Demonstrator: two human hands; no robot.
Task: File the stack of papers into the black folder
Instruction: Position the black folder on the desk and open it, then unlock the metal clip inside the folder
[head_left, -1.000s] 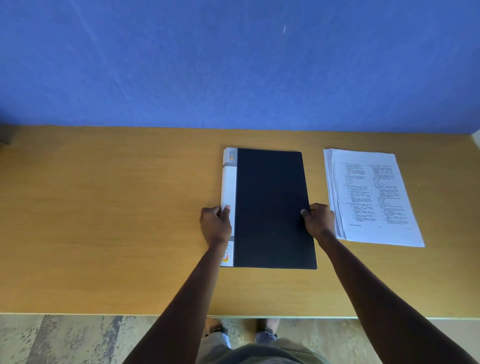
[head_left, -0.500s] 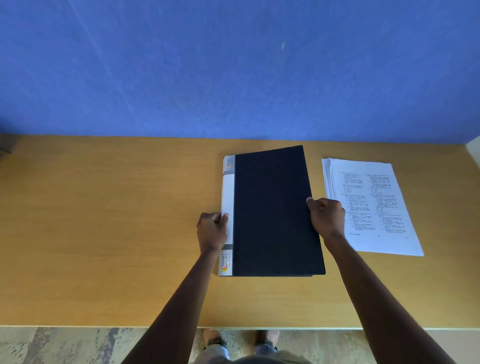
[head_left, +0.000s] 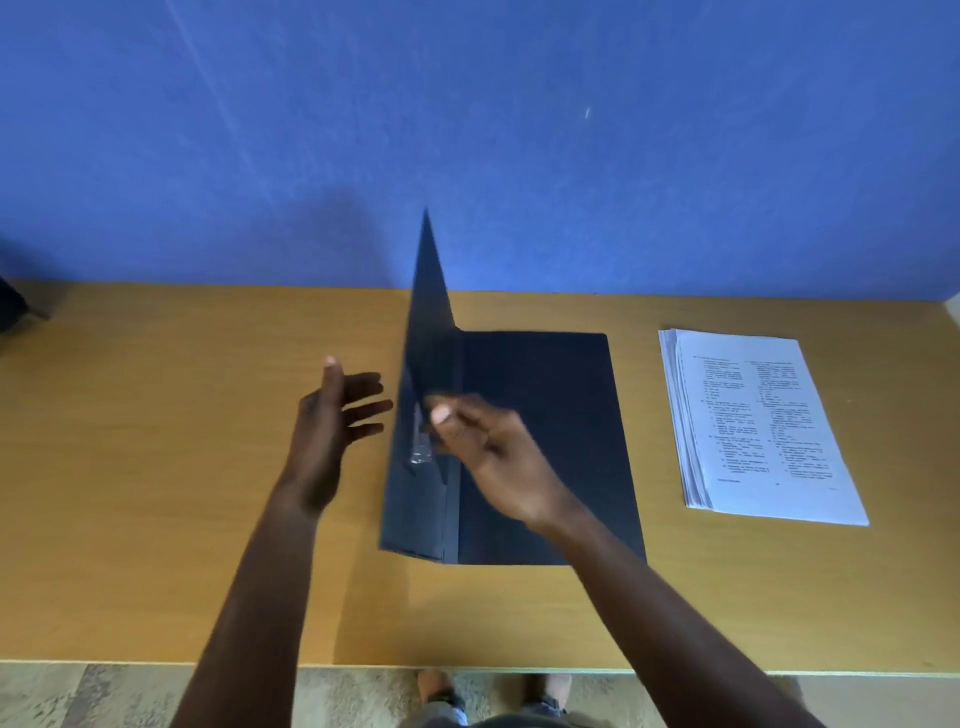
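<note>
The black folder (head_left: 540, 447) lies on the wooden table (head_left: 156, 467) with its back half flat. Its front cover (head_left: 428, 332) stands nearly upright on the spine, swung up toward the left. My right hand (head_left: 483, 447) pinches the cover's edge near the middle, by a small shiny clip. Just left of the raised cover, my left hand (head_left: 332, 421) hovers with fingers spread and holds nothing. The stack of printed white papers (head_left: 753, 426) rests flat on the table to the right of the folder, apart from both hands.
A blue wall (head_left: 467, 130) rises directly behind the table. A dark object (head_left: 13, 306) sits at the far left edge. The table's front edge (head_left: 156, 662) runs below my arms, with patterned floor and my feet under it.
The folder was shut with both hands on its sides. My right hand has lifted the front cover up and leftward to near vertical. My left hand has let go of the spine and opened.
</note>
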